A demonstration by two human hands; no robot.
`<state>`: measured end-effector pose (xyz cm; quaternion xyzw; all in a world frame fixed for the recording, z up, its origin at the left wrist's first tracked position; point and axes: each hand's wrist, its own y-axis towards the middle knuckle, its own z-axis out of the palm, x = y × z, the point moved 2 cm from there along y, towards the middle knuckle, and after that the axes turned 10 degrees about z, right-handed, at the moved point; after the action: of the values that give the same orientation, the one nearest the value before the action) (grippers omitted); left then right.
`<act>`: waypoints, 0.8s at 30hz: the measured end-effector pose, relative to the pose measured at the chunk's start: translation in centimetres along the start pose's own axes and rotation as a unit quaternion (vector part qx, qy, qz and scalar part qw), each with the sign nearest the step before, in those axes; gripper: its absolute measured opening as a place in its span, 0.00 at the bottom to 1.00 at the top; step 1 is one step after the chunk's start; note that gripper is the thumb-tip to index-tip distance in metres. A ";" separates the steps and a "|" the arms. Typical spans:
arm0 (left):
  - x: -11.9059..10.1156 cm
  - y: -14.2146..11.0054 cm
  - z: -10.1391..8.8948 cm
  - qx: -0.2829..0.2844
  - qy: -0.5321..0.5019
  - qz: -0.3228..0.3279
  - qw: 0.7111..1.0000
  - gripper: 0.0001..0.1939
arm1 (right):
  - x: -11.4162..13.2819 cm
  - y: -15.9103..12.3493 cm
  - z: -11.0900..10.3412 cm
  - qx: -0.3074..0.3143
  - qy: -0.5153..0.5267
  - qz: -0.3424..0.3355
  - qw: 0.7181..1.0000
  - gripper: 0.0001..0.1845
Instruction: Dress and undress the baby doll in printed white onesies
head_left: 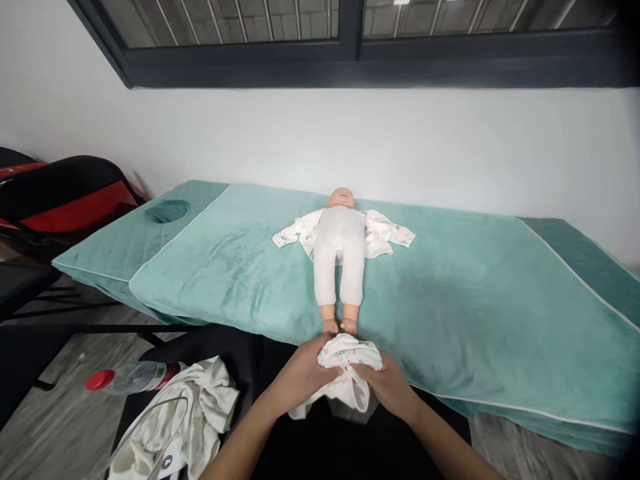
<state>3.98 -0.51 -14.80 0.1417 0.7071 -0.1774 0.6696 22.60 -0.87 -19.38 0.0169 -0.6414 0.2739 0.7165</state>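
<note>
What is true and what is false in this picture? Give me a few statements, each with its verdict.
1. The doll lies face up on the green bed. True.
2. One hand alone holds a patterned cloth. False: both the left hand and the right hand hold the patterned cloth.
3. The doll's feet are bare. True.
4. The bottle's cap is blue. False: the bottle has a red cap.

A baby doll (341,230) is laid over a shirt (299,231) on a massage bed (460,300), backed by a wall (425,147). At front left, clothing (197,413) is placed on a chair (243,360), beside a bottle (137,378).
</note>
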 end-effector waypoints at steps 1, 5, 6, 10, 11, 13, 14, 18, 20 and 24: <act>0.1 0.2 0.1 -0.027 0.055 0.010 0.998 0.15 | -0.4 0.2 -0.1 -0.034 -0.020 -0.014 0.999 0.11; -0.7 0.8 0.7 -0.081 0.210 0.025 0.974 0.05 | -0.4 0.9 -0.3 -0.143 -0.088 -0.066 0.984 0.06; -1.0 0.9 0.7 -0.092 0.237 0.028 0.967 0.05 | -0.1 1.1 -0.3 -0.157 -0.101 -0.076 0.979 0.06; -1.5 1.2 1.1 -0.129 0.305 0.010 0.943 0.13 | 1.0 2.3 -0.4 -0.204 -0.142 -0.115 0.962 0.08; -1.3 1.4 1.3 -0.136 0.320 -0.002 0.938 0.15 | 1.2 2.7 -0.5 -0.216 -0.158 -0.121 0.956 0.08; -0.5 1.8 1.8 -0.148 0.342 -0.028 0.927 0.17 | 1.3 3.4 -0.6 -0.235 -0.200 -0.125 0.943 0.08; -0.2 1.9 2.1 -0.153 0.345 -0.037 0.925 0.18 | 1.2 3.7 -0.6 -0.242 -0.223 -0.124 0.936 0.08; 0.5 2.0 3.4 -0.175 0.282 -0.051 0.942 0.16 | 0.8 4.1 -1.0 -0.237 -0.248 -0.115 0.932 0.10; -0.1 2.0 3.9 -0.176 0.264 -0.039 0.947 0.14 | 0.8 4.0 -1.3 -0.217 -0.210 -0.105 0.947 0.09; -2.0 2.5 3.7 -0.133 0.264 0.010 0.955 0.12 | 1.3 3.7 -1.6 -0.202 -0.108 -0.076 0.970 0.07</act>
<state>8.55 0.18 -13.10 0.0999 0.8743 -0.0311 0.4740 22.59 3.32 -19.65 -0.0498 -0.7539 0.0796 0.6503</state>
